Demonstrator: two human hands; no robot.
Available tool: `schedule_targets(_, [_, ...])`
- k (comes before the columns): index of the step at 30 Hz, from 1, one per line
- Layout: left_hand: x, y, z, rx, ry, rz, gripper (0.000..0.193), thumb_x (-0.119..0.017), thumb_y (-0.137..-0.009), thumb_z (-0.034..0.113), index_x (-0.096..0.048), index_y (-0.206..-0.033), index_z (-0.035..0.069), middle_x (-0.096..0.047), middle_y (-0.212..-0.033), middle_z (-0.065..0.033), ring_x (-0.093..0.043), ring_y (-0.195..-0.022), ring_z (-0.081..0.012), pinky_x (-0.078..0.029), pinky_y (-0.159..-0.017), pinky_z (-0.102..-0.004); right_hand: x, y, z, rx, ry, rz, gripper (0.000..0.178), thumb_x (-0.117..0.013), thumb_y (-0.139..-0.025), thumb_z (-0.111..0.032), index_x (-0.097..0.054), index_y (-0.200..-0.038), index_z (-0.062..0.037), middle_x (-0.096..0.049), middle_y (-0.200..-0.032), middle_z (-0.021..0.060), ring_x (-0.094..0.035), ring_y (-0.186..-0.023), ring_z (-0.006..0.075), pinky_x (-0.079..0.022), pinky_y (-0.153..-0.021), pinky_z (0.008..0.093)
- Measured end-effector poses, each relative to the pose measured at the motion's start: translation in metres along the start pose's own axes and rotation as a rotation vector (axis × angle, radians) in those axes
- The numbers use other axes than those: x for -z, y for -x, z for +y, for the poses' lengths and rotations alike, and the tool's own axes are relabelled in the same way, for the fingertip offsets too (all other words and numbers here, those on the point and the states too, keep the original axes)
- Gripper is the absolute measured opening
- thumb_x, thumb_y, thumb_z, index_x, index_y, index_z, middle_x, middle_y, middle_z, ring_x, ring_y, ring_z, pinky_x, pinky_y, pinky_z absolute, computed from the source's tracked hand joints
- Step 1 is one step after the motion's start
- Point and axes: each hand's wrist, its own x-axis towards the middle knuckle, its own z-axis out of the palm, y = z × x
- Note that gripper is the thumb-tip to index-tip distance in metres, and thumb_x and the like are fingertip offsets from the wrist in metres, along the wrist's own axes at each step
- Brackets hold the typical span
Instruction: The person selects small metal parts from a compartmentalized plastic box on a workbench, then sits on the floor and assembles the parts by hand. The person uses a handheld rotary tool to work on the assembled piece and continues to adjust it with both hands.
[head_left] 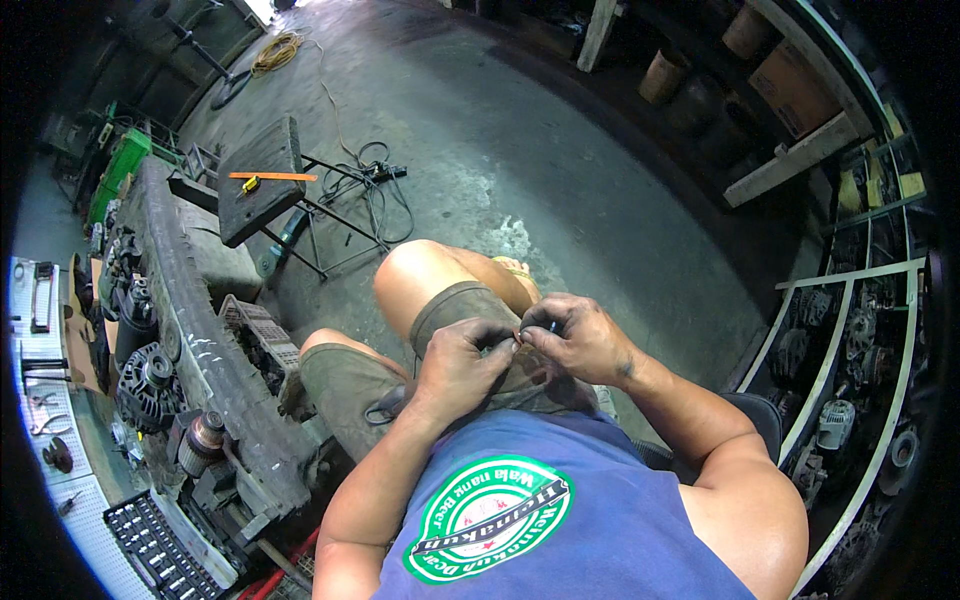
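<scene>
Sits with grimy bare left hand (470, 360) and grimy bare right hand (573, 337) meeting above the lap, thumbs and forefingers pinched tip to tip. Clamps a tiny reddish-brown piece (518, 340) between the fingertips of both, over olive-brown cloth shorts (345, 385); cannot make out its full shape, mostly covered by the thumbs. Shows a short dark-blue sliver (555, 327) within the curled right fingers; cannot tell whether solid object or shadow. Reveals only part of a sandalled foot (516, 267) behind the knee.

Faces a dark slab-topped stool (255, 210) with thin metal legs, bearing a flat orange strip (285, 177) and a small yellow-and-black object (251, 185), too small to identify. Has a teal cylindrical power tool (292, 228) partly hidden beyond the stool. Has, at left, a long scuffed grey workbench (225, 370), half covering a grey plastic crate (262, 328). Has, at right, a pale-framed rack (850, 271) of metal parts (836, 425), many lost in shadow.
</scene>
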Motion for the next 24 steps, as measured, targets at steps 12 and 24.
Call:
schedule_targets(12, [0.003,-0.004,-0.002,-0.011,-0.022,-0.009,0.020,-0.083,-0.096,0.010,-0.084,-0.113,0.000,-0.084,-0.105,-0.0155,-0.079,-0.095,-0.0188,-0.061,-0.088,-0.0353,0.011,-0.016,0.000,-0.048,-0.056,-0.046,0.023,-0.066,-0.093,0.000,-0.076,-0.113,0.0027,-0.078,-0.106,0.0166,-0.077,-0.101,0.0261,-0.060,-0.091,0.0406])
schedule_targets(24, [0.001,-0.005,-0.002,0.003,0.036,-0.019,0.021,-0.083,-0.096,0.014,-0.084,-0.113,0.002,-0.084,-0.108,-0.0157,-0.080,-0.099,-0.0245,-0.062,-0.090,-0.0367,0.016,0.000,-0.002,-0.110,-0.178,-0.029,0.019,-0.068,-0.108,-0.010,-0.078,-0.121,0.0017,-0.082,-0.103,0.0116,-0.078,-0.088,0.0169,-0.063,-0.080,0.0358])
